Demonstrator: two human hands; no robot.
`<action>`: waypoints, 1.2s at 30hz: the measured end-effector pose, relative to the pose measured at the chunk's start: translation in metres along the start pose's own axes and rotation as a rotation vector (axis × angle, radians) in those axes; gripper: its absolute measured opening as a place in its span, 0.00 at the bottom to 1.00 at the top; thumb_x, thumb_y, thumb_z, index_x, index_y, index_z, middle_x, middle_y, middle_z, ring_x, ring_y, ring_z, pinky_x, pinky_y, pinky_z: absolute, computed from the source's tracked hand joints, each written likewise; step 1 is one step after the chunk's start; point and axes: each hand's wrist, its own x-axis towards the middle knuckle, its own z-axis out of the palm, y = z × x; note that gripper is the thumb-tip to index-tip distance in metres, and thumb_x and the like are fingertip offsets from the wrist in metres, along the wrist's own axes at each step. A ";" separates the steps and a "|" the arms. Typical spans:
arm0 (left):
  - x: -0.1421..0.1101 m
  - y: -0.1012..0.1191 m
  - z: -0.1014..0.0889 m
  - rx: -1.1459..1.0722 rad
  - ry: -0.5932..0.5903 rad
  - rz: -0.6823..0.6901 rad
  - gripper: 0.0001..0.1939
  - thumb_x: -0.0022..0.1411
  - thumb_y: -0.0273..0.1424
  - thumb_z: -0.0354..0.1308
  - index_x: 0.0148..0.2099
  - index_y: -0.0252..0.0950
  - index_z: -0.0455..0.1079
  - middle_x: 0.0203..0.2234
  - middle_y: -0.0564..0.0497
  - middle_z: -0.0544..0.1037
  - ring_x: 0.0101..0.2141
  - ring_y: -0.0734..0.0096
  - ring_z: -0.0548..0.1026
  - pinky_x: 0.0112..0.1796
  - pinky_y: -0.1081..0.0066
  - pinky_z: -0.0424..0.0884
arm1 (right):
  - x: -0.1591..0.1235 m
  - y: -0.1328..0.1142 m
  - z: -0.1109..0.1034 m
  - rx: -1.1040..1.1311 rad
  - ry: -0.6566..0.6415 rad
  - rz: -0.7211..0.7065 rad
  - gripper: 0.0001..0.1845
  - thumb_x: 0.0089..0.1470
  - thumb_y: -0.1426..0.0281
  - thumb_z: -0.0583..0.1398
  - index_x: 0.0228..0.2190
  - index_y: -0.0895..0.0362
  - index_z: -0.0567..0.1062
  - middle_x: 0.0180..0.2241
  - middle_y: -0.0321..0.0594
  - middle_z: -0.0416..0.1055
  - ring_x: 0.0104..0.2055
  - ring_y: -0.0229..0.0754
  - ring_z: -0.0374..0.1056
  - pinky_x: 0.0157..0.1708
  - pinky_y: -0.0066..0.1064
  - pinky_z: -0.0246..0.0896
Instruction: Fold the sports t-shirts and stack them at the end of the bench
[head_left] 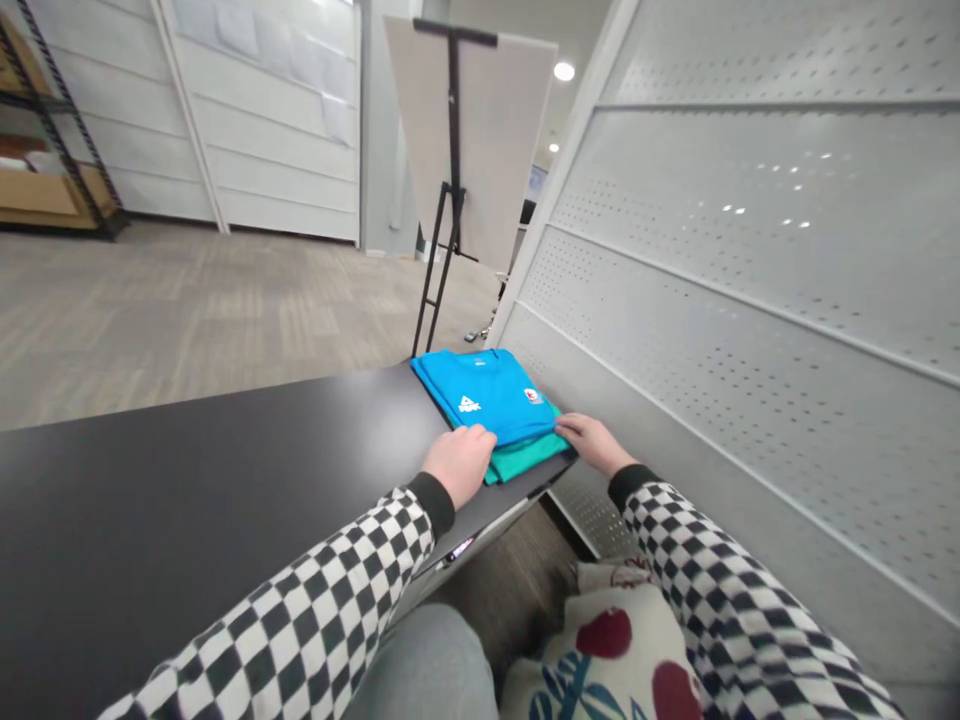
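Observation:
A folded blue shirt (pixel 491 395) with white printed logos lies on top of a folded green garment (pixel 525 460) at the right end of the dark table. My left hand (pixel 459 462) grips the blue shirt's near left corner, its fingers curled over the edge. At the near right corner, my right hand (pixel 592 440) pinches the edge of the same shirt between thumb and fingers. The green garment shows along the near and right sides, under the blue one.
The dark table (pixel 225 480) stretches to the left. A perforated white panel (pixel 712 300) rises close on the right. Behind the table stands an easel (pixel 454 130) with a white board. A shelf with cardboard boxes (pixel 45 190) is at the far left. A printed cloth bag (pixel 600 650) sits below.

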 end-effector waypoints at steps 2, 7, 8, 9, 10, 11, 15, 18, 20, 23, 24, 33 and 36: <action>0.002 0.000 -0.004 -0.007 0.063 0.014 0.14 0.82 0.30 0.50 0.54 0.40 0.78 0.48 0.43 0.82 0.47 0.57 0.80 0.48 0.59 0.75 | 0.000 0.002 -0.007 0.046 0.024 0.024 0.17 0.69 0.58 0.59 0.46 0.47 0.88 0.54 0.48 0.85 0.58 0.60 0.81 0.63 0.53 0.76; -0.002 0.014 -0.009 -0.009 0.042 0.088 0.13 0.82 0.29 0.51 0.52 0.40 0.78 0.47 0.43 0.82 0.48 0.56 0.80 0.48 0.59 0.74 | -0.009 0.007 -0.028 0.028 0.036 -0.001 0.18 0.69 0.56 0.59 0.46 0.46 0.88 0.56 0.48 0.84 0.60 0.60 0.80 0.66 0.54 0.75; -0.004 0.018 -0.009 -0.008 0.008 0.115 0.13 0.81 0.29 0.51 0.50 0.39 0.78 0.45 0.43 0.82 0.47 0.56 0.80 0.47 0.59 0.74 | -0.014 0.009 -0.028 0.009 0.006 -0.020 0.18 0.69 0.56 0.59 0.45 0.46 0.89 0.56 0.48 0.84 0.60 0.60 0.80 0.66 0.54 0.74; -0.005 0.021 -0.008 -0.006 -0.023 0.142 0.12 0.80 0.29 0.52 0.48 0.39 0.78 0.44 0.43 0.81 0.46 0.56 0.80 0.46 0.59 0.74 | -0.018 0.010 -0.027 -0.012 -0.033 -0.035 0.17 0.69 0.57 0.60 0.44 0.45 0.89 0.57 0.47 0.84 0.60 0.60 0.80 0.67 0.54 0.74; -0.007 0.024 -0.006 -0.004 -0.048 0.165 0.12 0.80 0.28 0.53 0.47 0.39 0.78 0.42 0.43 0.81 0.45 0.56 0.80 0.45 0.58 0.75 | -0.024 0.011 -0.026 -0.034 -0.071 -0.047 0.17 0.69 0.57 0.59 0.44 0.45 0.89 0.57 0.47 0.84 0.60 0.60 0.80 0.67 0.53 0.73; -0.009 0.026 -0.005 -0.002 -0.070 0.184 0.12 0.79 0.28 0.53 0.47 0.38 0.78 0.41 0.43 0.81 0.44 0.56 0.81 0.44 0.58 0.75 | -0.029 0.012 -0.024 -0.059 -0.103 -0.054 0.18 0.70 0.57 0.59 0.45 0.45 0.89 0.58 0.48 0.83 0.60 0.59 0.80 0.67 0.53 0.73; -0.014 0.028 0.000 -0.006 -0.154 0.251 0.11 0.76 0.26 0.55 0.44 0.38 0.80 0.41 0.43 0.81 0.43 0.56 0.81 0.42 0.59 0.75 | -0.042 0.001 -0.023 -0.265 -0.155 -0.073 0.21 0.70 0.63 0.56 0.54 0.49 0.86 0.63 0.51 0.79 0.67 0.59 0.73 0.69 0.56 0.67; -0.017 0.025 0.000 -0.042 -0.177 0.246 0.11 0.77 0.32 0.57 0.45 0.39 0.82 0.44 0.43 0.81 0.46 0.55 0.81 0.44 0.58 0.76 | -0.035 -0.030 -0.032 -0.447 -0.172 -0.090 0.24 0.67 0.66 0.58 0.58 0.53 0.84 0.71 0.51 0.71 0.76 0.63 0.61 0.73 0.62 0.56; -0.018 0.024 0.001 -0.083 -0.164 0.209 0.13 0.77 0.37 0.58 0.45 0.40 0.83 0.44 0.43 0.82 0.46 0.54 0.81 0.45 0.57 0.76 | -0.022 -0.062 -0.034 -0.460 -0.107 -0.103 0.25 0.70 0.65 0.57 0.61 0.53 0.83 0.73 0.51 0.70 0.77 0.61 0.58 0.74 0.60 0.52; -0.021 0.020 0.002 -0.176 -0.116 0.146 0.15 0.77 0.37 0.56 0.42 0.41 0.83 0.43 0.45 0.84 0.45 0.56 0.82 0.46 0.58 0.77 | -0.001 -0.114 -0.014 -0.356 0.054 -0.084 0.28 0.77 0.58 0.51 0.68 0.53 0.77 0.73 0.51 0.70 0.77 0.56 0.59 0.75 0.54 0.52; -0.022 0.017 0.001 -0.213 -0.093 0.125 0.15 0.77 0.35 0.56 0.42 0.41 0.84 0.42 0.46 0.84 0.45 0.57 0.82 0.47 0.59 0.77 | 0.004 -0.128 0.000 -0.319 0.056 -0.064 0.30 0.78 0.56 0.50 0.71 0.53 0.75 0.74 0.51 0.68 0.77 0.56 0.59 0.76 0.53 0.52; -0.107 -0.082 -0.066 -0.290 0.139 -0.223 0.14 0.72 0.31 0.56 0.42 0.38 0.85 0.40 0.43 0.86 0.41 0.58 0.82 0.48 0.61 0.77 | -0.008 -0.165 0.082 -0.320 -0.191 0.071 0.44 0.77 0.43 0.46 0.82 0.51 0.52 0.84 0.47 0.40 0.85 0.64 0.37 0.80 0.60 0.39; -0.151 -0.116 -0.091 -0.311 0.192 -0.405 0.14 0.68 0.36 0.58 0.42 0.38 0.85 0.37 0.45 0.86 0.36 0.58 0.81 0.44 0.62 0.77 | -0.006 -0.168 0.075 -0.350 -0.228 0.078 0.44 0.78 0.43 0.44 0.82 0.51 0.50 0.84 0.48 0.39 0.85 0.65 0.38 0.79 0.61 0.40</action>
